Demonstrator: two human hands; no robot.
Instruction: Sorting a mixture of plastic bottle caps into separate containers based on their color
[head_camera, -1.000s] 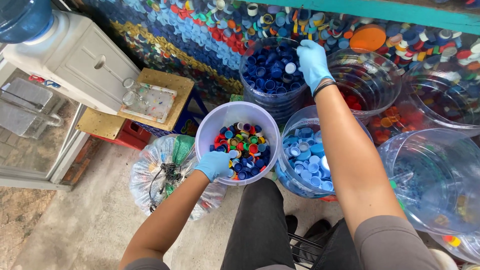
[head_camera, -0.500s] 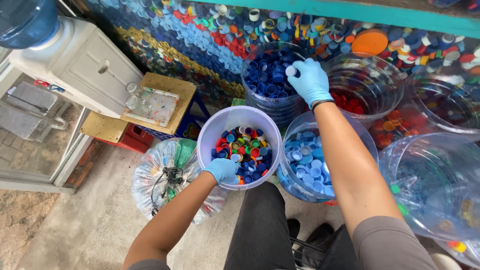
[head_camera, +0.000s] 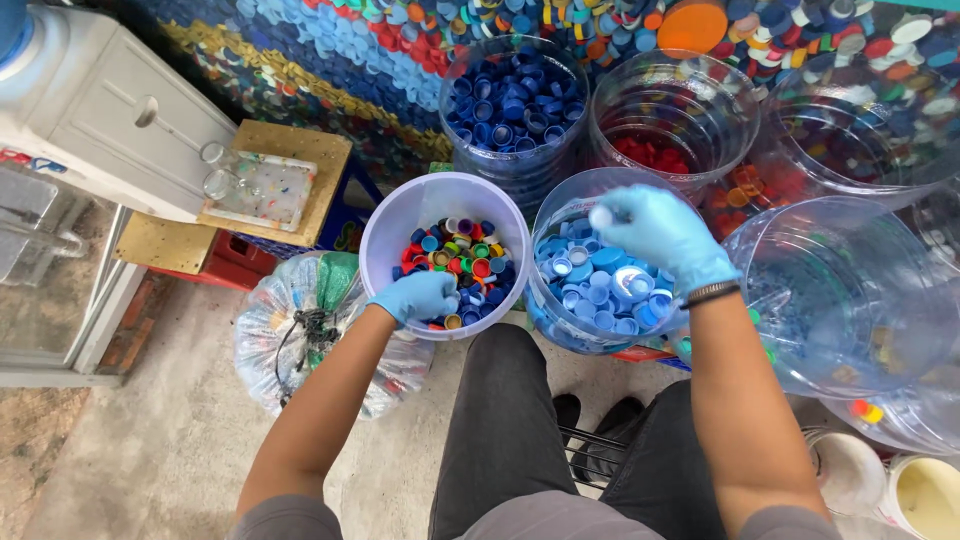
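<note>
Since the earlier frame, the right hand (head_camera: 655, 228) has drawn back from the far container of dark blue caps (head_camera: 512, 112) and now hangs over the clear container of light blue caps (head_camera: 590, 290), directly in front of the person. Its grip is pinched on a small pale cap (head_camera: 600, 216) at the fingertips, which point toward the left rim of that container. The pale cap sits straight above the light blue pile, so the drop line runs downward, not sideways. The white bucket of mixed caps (head_camera: 400, 225) stands touching the light blue container on its left. The left hand (head_camera: 420, 296) rests inside the bucket's near edge, fingers curled down into the mixed caps; whether its grip encloses a cap cannot be told.
</note>
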